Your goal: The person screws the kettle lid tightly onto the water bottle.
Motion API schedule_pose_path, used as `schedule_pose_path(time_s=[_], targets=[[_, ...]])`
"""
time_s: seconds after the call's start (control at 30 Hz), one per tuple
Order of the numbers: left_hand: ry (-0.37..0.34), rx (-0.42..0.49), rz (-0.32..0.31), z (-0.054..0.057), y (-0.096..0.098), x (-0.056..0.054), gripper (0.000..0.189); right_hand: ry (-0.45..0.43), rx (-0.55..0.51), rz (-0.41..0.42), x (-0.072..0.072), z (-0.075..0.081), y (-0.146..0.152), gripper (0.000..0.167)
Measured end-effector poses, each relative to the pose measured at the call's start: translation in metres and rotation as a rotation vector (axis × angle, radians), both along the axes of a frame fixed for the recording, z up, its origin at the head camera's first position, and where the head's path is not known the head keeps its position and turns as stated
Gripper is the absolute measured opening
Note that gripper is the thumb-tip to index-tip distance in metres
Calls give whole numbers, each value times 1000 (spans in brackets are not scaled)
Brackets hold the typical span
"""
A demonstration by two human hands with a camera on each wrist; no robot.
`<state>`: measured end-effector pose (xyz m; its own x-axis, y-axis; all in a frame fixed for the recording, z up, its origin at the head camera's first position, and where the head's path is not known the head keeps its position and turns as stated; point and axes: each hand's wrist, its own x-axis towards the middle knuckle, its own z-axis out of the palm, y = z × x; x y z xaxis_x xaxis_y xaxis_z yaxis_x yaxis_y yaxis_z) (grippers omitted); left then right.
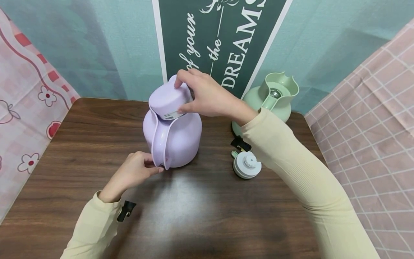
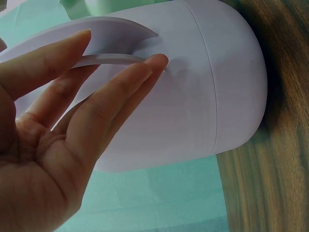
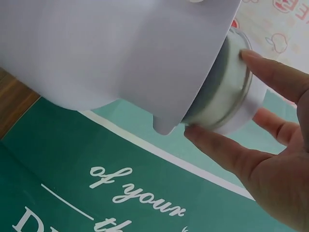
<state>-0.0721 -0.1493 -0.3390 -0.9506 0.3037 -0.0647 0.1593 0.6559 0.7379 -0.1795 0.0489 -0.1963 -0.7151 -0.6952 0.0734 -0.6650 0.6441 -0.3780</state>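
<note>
Lilac and smooth, the round-bodied plastic jug [image 1: 185,142] is standing on the brown wood-grain table [image 1: 200,212]. The right hand [image 1: 210,94] is gripping a lilac round lid [image 1: 166,100] with a pale printed label, thumb and fingers spread round its side; the lid is sitting tilted in the jug's flared collar, partly above the rim. The left hand [image 1: 134,171] is lightly pinching the foot of the jug's curved lilac handle [image 1: 159,144]. Working the lid well is probably calling for a firmer left grip and for levelling it square to the neck, the right fingers keeping clear of the rim.

To the right, a pale green plastic jug [image 1: 285,108] is standing with its mouth uncovered, and a white ridged disc [image 1: 247,165] with a green tab is lying in front. The right forearm is partly blocking the green jug; the collar's raised walls are hemming in the lid.
</note>
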Motion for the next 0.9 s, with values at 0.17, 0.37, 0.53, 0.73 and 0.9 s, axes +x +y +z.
schedule_pose_path(time_s=[0.17, 0.37, 0.53, 0.73, 0.9], targets=[[4, -3, 4, -1, 0, 0, 4, -26, 31, -14, -1, 0, 3, 40], [5, -5, 6, -1, 0, 0, 4, -30, 42, -3, -2, 0, 4, 42], [7, -4, 6, -2, 0, 0, 5, -48, 63, 16, -2, -2, 4, 51], [1, 1, 6, -2, 0, 0, 4, -28, 70, 42, -3, -5, 1, 56], [-6, -2, 6, -3, -1, -1, 4, -7, 44, 62, -2, -4, 0, 53]])
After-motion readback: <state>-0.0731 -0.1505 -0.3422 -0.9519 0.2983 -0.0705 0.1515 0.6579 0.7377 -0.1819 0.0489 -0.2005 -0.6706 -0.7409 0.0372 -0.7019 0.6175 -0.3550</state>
